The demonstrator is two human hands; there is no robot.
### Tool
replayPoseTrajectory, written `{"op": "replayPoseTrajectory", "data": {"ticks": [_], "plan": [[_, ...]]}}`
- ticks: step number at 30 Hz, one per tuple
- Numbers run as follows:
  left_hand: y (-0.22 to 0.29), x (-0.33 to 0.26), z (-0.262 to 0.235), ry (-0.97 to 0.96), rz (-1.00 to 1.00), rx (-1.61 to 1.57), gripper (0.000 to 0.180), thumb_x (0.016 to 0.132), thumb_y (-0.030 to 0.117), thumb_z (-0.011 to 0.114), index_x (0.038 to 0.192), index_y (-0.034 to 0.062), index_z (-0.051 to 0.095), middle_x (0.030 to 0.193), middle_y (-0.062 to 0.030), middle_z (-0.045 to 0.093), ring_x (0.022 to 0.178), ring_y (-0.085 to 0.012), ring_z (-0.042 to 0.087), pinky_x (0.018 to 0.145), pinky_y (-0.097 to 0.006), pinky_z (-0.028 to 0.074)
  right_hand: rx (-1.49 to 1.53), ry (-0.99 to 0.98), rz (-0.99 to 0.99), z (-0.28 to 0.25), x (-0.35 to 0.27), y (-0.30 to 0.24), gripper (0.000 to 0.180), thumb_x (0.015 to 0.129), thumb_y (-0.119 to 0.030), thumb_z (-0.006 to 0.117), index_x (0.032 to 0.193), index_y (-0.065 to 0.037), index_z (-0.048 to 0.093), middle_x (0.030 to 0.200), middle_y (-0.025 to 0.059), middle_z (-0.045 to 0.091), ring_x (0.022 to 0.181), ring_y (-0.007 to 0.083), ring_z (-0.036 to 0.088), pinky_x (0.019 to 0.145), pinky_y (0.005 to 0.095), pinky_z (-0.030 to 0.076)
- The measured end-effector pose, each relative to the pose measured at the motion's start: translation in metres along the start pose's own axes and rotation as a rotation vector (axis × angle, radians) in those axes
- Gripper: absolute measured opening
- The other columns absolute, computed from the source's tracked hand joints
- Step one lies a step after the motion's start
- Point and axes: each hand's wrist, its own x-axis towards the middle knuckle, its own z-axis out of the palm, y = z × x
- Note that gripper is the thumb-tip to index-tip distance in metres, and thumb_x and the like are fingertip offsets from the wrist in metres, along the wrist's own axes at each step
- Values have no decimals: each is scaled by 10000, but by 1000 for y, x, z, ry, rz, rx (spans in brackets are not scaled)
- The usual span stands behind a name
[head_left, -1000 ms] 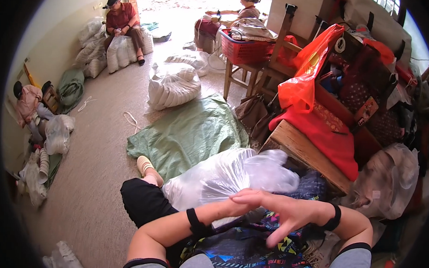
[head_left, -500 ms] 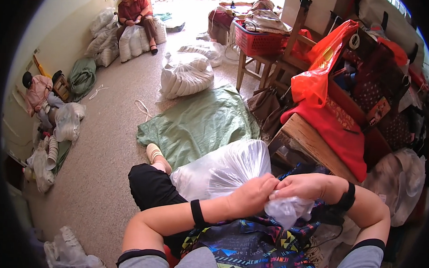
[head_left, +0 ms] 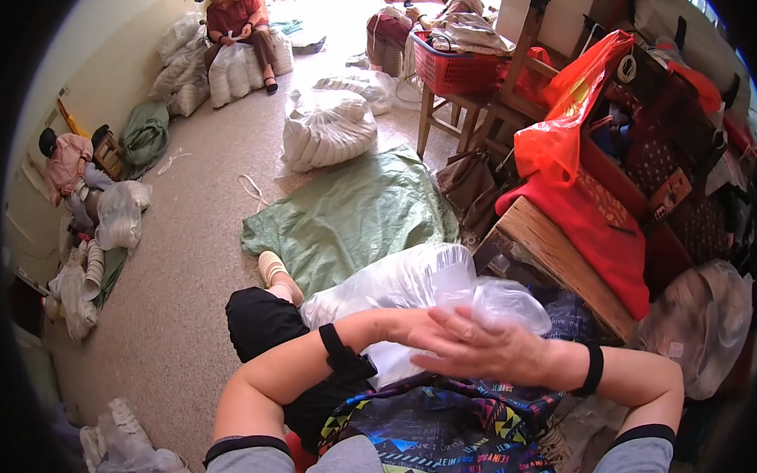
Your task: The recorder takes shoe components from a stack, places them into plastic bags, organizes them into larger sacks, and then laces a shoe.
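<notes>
A clear plastic bag [head_left: 377, 286] packed with white items lies across my lap, its loose mouth [head_left: 514, 306] spread out to the right. Above it my two hands cross, one against the other. My right hand [head_left: 504, 353] has its fingers stretched out to the left over my left hand [head_left: 415, 328]. Motion smears the fingers where they overlap. The left hand looks flat, with its fingertips partly covered. Neither hand visibly grips the bag. Under both forearms lies a dark patterned apron [head_left: 438, 430].
A green cloth sheet [head_left: 354, 215] covers the floor ahead, with a full white bag [head_left: 328, 130] beyond it. On my right stand a wooden bench [head_left: 553, 263], a red plastic bag [head_left: 557, 143] and a red basket [head_left: 455, 68] on a stool. Other people sit farther off, one against the left wall [head_left: 68, 159].
My hands have let go of the bunched bag neck and crossed over each other. The plastic now spreads loosely to the right, and the bag's top looks less tightly gathered.
</notes>
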Motion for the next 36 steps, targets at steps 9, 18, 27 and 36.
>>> {"op": "replayPoseTrajectory", "data": {"ticks": [9, 18, 27, 36], "plan": [[-3, 8, 17, 1015, 310, 783, 305, 755, 179, 764, 949, 34, 580, 900, -96, 557, 828, -247, 561, 735, -356, 469, -3, -223, 510, 9, -20, 71, 70, 756, -168, 579, 758, -102, 557, 635, 60, 601, 591, 236, 639, 514, 366, 491], [-9, 10, 11, 287, 195, 2368, 282, 782, 159, 524, 1011, 28, 624, 1007, -93, 592, 1101, -238, 542, 1148, -449, 240, -41, -57, 527, 44, 20, 85, 60, 719, -177, 590, 725, -122, 566, 636, 44, 592, 608, 214, 628, 551, 333, 471], [-19, 8, -21, 356, 457, 1470, 128, 645, 84, 629, 725, 48, 536, 775, -71, 536, 817, -245, 553, 953, -390, 419, 269, -621, 1040, 130, -43, 60, 211, 819, -149, 511, 823, -76, 708, 843, 141, 704, 808, 276, 697, 682, 391, 548], [-55, 5, -21, 705, 75, 911, 126, 668, 161, 632, 701, 86, 536, 720, -42, 522, 701, -229, 532, 722, -339, 348, 322, -976, 650, 126, -34, 15, 213, 825, -145, 527, 831, -43, 714, 835, 117, 707, 769, 258, 698, 625, 392, 543]]}}
